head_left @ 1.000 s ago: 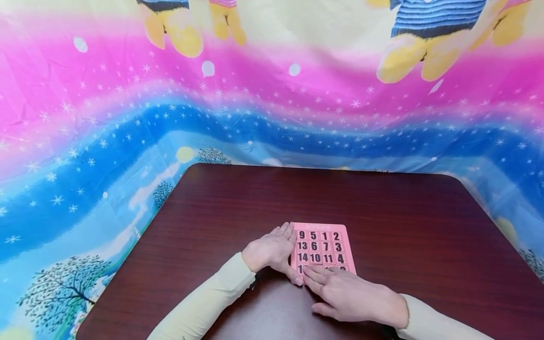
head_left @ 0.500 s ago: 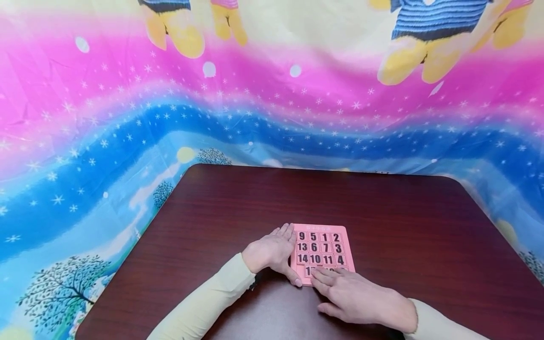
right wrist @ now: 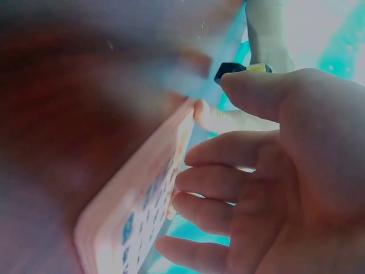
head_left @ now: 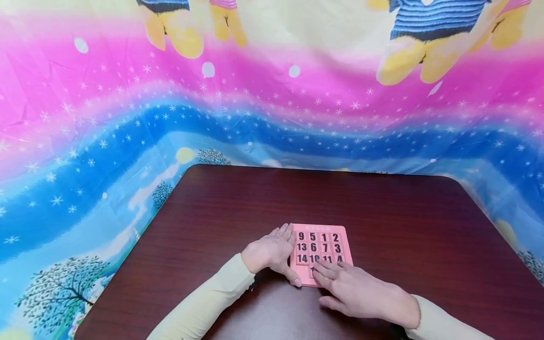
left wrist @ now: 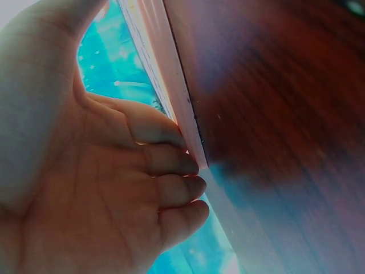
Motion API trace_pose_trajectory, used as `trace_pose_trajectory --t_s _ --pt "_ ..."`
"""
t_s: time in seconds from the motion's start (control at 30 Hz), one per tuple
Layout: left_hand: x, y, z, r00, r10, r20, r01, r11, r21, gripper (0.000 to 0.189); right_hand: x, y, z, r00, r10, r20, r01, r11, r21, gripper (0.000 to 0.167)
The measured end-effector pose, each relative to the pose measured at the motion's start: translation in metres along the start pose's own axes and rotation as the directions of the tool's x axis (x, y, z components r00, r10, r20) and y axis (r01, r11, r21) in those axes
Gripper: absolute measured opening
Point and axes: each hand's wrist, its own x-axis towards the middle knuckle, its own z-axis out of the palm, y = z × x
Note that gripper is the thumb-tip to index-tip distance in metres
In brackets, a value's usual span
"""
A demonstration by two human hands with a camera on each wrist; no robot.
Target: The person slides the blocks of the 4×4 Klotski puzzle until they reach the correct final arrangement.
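Observation:
A pink sliding number puzzle [head_left: 325,247] lies flat on the dark wooden table [head_left: 263,203]. My left hand [head_left: 269,252] rests along its left side, fingers straight and thumb at the near left corner. In the left wrist view those fingertips touch the puzzle's side wall [left wrist: 181,85]. The fingers of my right hand [head_left: 361,293] lie nearly straight over the bottom tile row, hiding most of it. A bare slot shows at the bottom left, beside a partly covered tile [head_left: 312,271]. The upper rows begin 9 5 1 2 and 13 6 7 3.
The table's rounded far edge meets a patterned cloth backdrop [head_left: 272,108] in pink and blue. In the right wrist view, a dark device [right wrist: 232,71] sits at the left wrist, by a pale sleeve [right wrist: 268,34].
The right hand has slid a little to the right and its fingers reach slightly farther up. The bottom row's left tile has shifted right, baring the corner slot. The left hand has stayed put.

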Motion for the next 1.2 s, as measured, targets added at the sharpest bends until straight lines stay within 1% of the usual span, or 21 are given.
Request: trace_pose_trajectory --t_s 0.17,0.3,0.43,0.6,0.97,1.2 --pt "0.000 0.000 0.000 1.000 0.005 -0.004 -0.005 1.000 0.022 0.133 0.017 0.007 -0.004 0.998 0.042 0.041 -0.043 0.998 0.034 0.057" --pt "0.000 0.002 -0.001 1.000 0.015 -0.003 -0.015 1.000 0.026 0.133 0.028 0.011 0.000 0.995 0.072 0.073 -0.078 0.994 0.083 0.058" --pt "0.000 0.003 -0.002 1.000 0.015 0.004 -0.015 0.999 0.036 0.132 0.034 0.012 0.006 0.990 0.100 0.099 -0.111 0.986 0.121 0.059" --pt "0.000 0.003 -0.002 1.000 0.011 0.000 -0.011 0.999 0.045 0.132 0.035 0.010 0.011 0.990 0.109 0.092 -0.119 0.986 0.116 0.060" --pt "0.001 0.001 0.000 1.000 0.020 -0.007 -0.020 0.998 0.054 0.132 0.031 0.004 0.012 0.992 0.100 0.075 -0.107 0.990 0.088 0.061" --pt "0.003 0.000 0.001 1.000 0.018 -0.005 -0.018 0.999 0.030 0.132 0.030 -0.001 0.011 0.993 0.091 0.073 -0.096 0.993 0.072 0.060"
